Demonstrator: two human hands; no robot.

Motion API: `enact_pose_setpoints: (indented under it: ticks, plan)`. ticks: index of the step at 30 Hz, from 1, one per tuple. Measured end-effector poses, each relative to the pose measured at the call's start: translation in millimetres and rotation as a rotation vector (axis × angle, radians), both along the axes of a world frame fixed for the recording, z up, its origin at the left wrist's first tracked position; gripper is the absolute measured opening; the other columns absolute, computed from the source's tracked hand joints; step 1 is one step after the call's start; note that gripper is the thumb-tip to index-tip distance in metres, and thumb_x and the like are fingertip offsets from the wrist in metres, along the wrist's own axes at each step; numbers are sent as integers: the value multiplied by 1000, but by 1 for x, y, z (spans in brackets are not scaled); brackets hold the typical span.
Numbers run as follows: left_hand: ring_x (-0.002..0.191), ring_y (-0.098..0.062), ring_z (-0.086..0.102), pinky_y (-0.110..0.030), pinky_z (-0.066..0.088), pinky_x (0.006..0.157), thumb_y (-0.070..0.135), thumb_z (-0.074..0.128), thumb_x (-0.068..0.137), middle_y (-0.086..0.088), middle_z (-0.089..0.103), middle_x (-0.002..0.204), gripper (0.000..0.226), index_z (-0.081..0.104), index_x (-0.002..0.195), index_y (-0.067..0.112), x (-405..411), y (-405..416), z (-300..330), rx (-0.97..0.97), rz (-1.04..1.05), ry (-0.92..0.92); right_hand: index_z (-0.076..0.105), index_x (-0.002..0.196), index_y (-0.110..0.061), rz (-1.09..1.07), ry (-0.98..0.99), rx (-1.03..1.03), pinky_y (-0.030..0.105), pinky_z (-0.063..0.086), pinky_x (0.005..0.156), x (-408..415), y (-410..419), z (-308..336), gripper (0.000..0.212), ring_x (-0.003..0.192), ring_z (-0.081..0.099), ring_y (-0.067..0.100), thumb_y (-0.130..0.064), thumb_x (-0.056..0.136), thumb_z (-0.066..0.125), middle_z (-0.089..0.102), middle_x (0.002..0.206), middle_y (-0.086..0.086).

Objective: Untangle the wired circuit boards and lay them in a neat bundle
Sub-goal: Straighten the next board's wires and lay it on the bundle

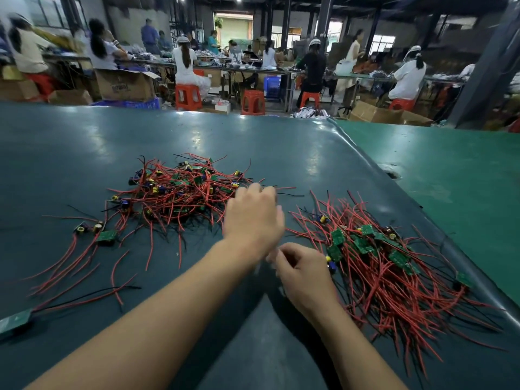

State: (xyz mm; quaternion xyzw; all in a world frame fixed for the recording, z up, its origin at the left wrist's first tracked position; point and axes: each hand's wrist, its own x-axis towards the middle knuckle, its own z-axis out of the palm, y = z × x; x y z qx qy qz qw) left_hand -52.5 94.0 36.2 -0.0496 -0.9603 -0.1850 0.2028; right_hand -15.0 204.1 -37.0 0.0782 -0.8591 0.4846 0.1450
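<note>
- Both bare forearms reached forward from the bottom edge over the dark teal table (84, 142).
- The right hand (302, 273) lay knuckles up, fingers curled inward beside the sorted bundle (394, 266) of boards with red wires; whether it pinched anything could not be told.
- The left hand (253, 218), blurred, stretched further out, fingers loosely bent at the right edge of the tangled heap (174, 192); any hold on a wire could not be told.
- A loose board (106, 237) lay left of the heap.
- Beyond, seated workers (185, 60) sat on red stools (188, 96); print on a cardboard box (123, 84) was unreadable.
</note>
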Motion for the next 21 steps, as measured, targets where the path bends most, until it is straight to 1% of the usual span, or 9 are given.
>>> enact_pose_setpoints:
  ticks: [3, 5, 7, 8, 11, 13, 16, 19, 21]
  plan:
    - [115, -30, 46, -40, 40, 91, 34, 51, 92, -9, 51, 125, 35, 52, 122, 15, -10, -57, -7, -307, 254, -46, 66, 70, -5, 13, -10, -8, 38, 46, 61, 2, -3, 4, 32, 57, 56, 22, -28, 93, 63, 60, 58, 7]
    - [119, -31, 45, -42, 42, 92, 32, 51, 93, -10, 50, 128, 38, 47, 126, 14, -15, -87, -14, -370, 284, -171, 67, 69, -6, 20, -30, -41, 36, 45, 60, 3, -2, 4, 32, 55, 53, 19, -28, 93, 63, 58, 56, 5]
    - [117, -30, 46, -43, 45, 90, 27, 52, 94, -8, 53, 124, 34, 49, 124, 15, -17, -108, -23, -369, 238, -300, 67, 70, -6, 12, -44, -46, 36, 45, 61, 3, -1, 4, 32, 58, 54, 23, -28, 93, 63, 59, 57, 6]
    - [114, -29, 47, -42, 45, 89, 27, 53, 94, -7, 56, 121, 30, 52, 121, 15, -17, -116, -28, -379, 222, -295, 67, 70, -6, 13, -49, -58, 36, 45, 60, 3, -1, 4, 32, 56, 53, 21, -28, 93, 63, 58, 56, 5]
    - [105, -27, 52, -40, 42, 87, 28, 55, 94, -3, 67, 108, 20, 59, 110, 17, -12, -127, -40, -444, 248, -151, 69, 70, -10, 20, -64, -107, 34, 48, 57, 3, 0, 4, 29, 49, 50, 9, -27, 93, 63, 55, 49, -8]
    - [104, -27, 50, -40, 37, 88, 26, 54, 93, -1, 69, 103, 16, 62, 106, 20, -10, -132, -45, -421, 279, -96, 70, 70, -13, 16, -73, -110, 33, 48, 56, 2, 0, 2, 29, 48, 51, 8, -28, 93, 63, 57, 50, -10]
    - [102, -27, 47, -41, 31, 84, 22, 60, 91, 0, 72, 99, 15, 70, 102, 19, -4, -133, -43, -290, 235, 89, 70, 70, -15, 20, -74, -119, 33, 47, 53, 1, 1, 1, 29, 48, 52, 9, -29, 93, 62, 58, 50, -9]
    - [88, -31, 50, -41, 33, 75, 10, 70, 85, -4, 74, 88, 9, 74, 92, 14, 7, -124, -24, -124, 135, 387, 69, 68, -17, 27, -55, -94, 22, 39, 49, 0, 0, 0, 29, 46, 48, 2, -28, 94, 63, 57, 49, -13]
    - [82, -31, 54, -41, 36, 73, 6, 69, 86, -7, 72, 87, 11, 72, 95, 11, 12, -114, -7, 8, 92, 527, 69, 69, -17, 28, -53, -88, 22, 40, 52, -1, 1, 0, 28, 47, 50, 1, -28, 94, 63, 58, 50, -14]
